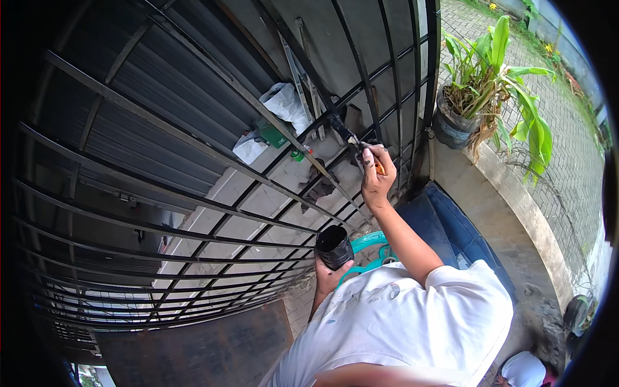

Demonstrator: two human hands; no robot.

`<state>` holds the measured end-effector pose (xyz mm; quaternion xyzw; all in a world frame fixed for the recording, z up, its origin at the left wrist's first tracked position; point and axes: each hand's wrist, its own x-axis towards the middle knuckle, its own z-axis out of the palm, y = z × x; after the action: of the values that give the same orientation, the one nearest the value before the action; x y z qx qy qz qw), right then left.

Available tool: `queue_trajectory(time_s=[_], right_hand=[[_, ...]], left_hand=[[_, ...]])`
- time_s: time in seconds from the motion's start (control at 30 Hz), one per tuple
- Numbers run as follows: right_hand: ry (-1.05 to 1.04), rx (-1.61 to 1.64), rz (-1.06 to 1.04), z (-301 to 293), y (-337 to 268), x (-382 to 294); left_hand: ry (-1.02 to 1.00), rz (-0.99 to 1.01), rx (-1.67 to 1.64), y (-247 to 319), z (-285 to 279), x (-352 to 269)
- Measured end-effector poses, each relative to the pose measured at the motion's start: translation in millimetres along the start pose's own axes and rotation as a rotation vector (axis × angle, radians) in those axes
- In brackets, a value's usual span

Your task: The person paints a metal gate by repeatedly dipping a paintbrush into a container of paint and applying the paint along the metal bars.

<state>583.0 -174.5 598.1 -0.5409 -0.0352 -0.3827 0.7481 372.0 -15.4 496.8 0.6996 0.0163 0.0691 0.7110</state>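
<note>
My right hand (378,176), spotted with dark paint, grips a paintbrush (352,140) with an orange part on its handle. The brush's dark bristles lie against or very near a black metal bar of the grille (309,72). Lower and to the left, my left hand (329,275) holds a round container (334,247), black on the outside and dark inside, with its open top facing up. The container is close to the grille's bars. How much paint it holds cannot be told.
A teal plastic chair (370,242) and a blue cover (435,227) are beside me. A potted plant (457,121) stands on the low wall (512,193). Beyond the grille are a ladder (296,72), white bags (285,104) and a green container (272,133). Another person (524,370) is at lower right.
</note>
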Motion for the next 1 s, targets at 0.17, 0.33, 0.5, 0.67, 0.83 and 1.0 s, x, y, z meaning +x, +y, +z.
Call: queue_trajectory(time_s=[0.17,0.33,0.5,0.67,0.83,1.0], right_hand=[[-0.308,-0.019,0.044,3,10,-13],[-0.020,0.005,0.044,12,3,-9],[-0.005,0.047,0.223,4,-7,-1],[-0.198,-0.023,0.135,14,0,-14],[0.073,-0.017,0.152,12,-14,-7],[-0.165,-0.024,0.122,15,-4,-21]], left_hand=[[-0.024,-0.031,-0.030,7,-14,-7],[-0.040,0.019,-0.044,7,-33,-10],[-0.028,0.041,-0.017,2,-48,-11],[-0.068,0.013,-0.043,-2,-54,-7],[-0.105,-0.007,-0.055,3,-55,-6],[-0.104,0.029,-0.063,-2,-57,-3]])
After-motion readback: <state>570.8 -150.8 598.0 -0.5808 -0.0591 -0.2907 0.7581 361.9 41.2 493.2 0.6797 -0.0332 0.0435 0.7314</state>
